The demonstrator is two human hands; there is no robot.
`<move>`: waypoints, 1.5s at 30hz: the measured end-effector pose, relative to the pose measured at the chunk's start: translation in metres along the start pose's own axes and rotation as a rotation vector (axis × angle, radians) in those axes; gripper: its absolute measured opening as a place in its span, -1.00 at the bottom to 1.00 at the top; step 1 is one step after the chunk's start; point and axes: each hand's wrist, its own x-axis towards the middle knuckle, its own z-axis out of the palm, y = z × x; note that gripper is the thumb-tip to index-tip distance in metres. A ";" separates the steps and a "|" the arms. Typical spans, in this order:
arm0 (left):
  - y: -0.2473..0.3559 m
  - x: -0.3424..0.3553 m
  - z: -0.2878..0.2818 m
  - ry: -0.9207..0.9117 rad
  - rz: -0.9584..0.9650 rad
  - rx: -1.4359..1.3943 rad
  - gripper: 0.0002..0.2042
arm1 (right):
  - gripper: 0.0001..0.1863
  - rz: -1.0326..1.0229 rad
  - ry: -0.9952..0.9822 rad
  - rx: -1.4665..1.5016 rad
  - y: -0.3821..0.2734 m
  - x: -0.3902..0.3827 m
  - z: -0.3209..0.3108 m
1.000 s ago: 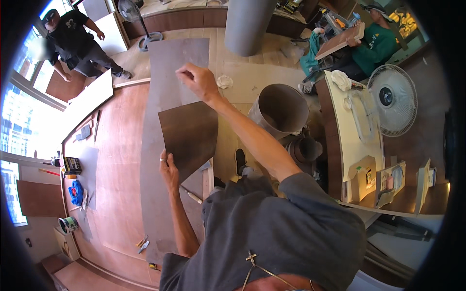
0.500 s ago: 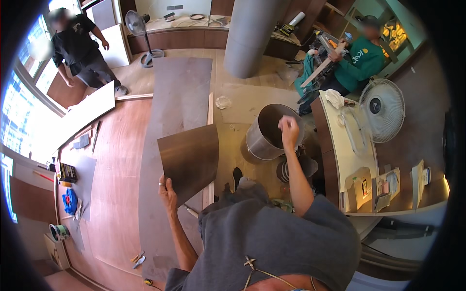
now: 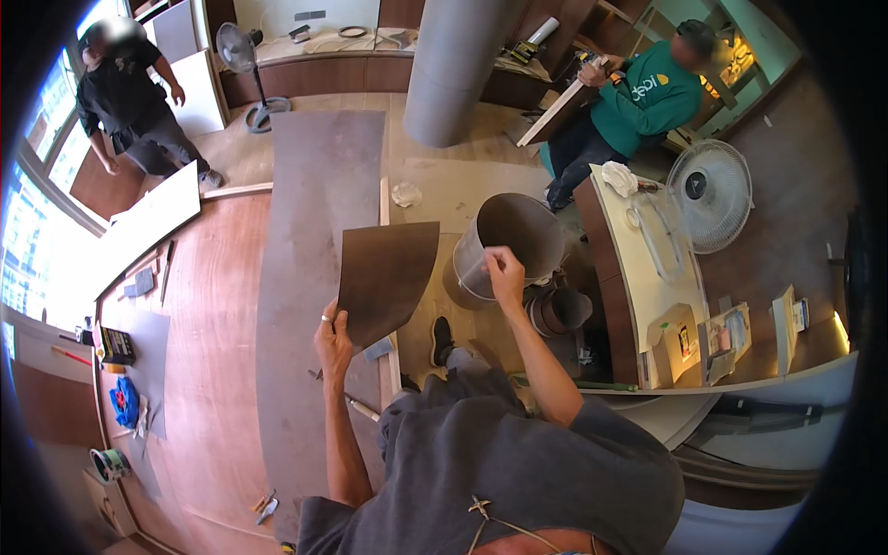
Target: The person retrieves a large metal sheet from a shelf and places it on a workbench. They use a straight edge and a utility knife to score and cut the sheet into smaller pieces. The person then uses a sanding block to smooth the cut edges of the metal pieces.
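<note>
My left hand [image 3: 333,342] grips the lower left edge of a dark brown laminate sheet [image 3: 390,277], thumb on its face. The sheet is tilted up over a long grey-brown sheet [image 3: 310,277] that lies on the wooden work table [image 3: 217,342]. My right hand [image 3: 505,277] is closed, its fingertips pinched together; whether anything small is between them I cannot make out. It is in front of a large round bin [image 3: 470,264], near the rim in the picture.
A curved counter [image 3: 638,287] with a white fan [image 3: 710,194] stands on the right. Hand tools [image 3: 266,507] and a blue bundle [image 3: 124,401] lie on the table. One person [image 3: 134,102] stands far left; another in green [image 3: 647,97] holds boards. A grey column [image 3: 453,74] rises behind.
My left hand and the laminate sheet have shifted right, the sheet turning more upright. My right hand has come down and left from the bin's opening. The person in green has lowered the board.
</note>
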 end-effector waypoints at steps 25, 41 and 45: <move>-0.037 -0.086 -0.098 0.344 -0.109 -0.067 -0.68 | -0.33 -0.194 -0.739 0.194 -0.160 0.049 0.193; -0.081 -0.077 -0.164 0.435 -0.370 -0.536 -0.57 | -0.63 0.410 -0.815 0.151 0.011 -0.021 0.164; -0.080 -0.078 -0.158 0.476 -0.405 -0.541 -0.61 | -0.71 0.395 -0.765 0.124 0.024 -0.027 0.165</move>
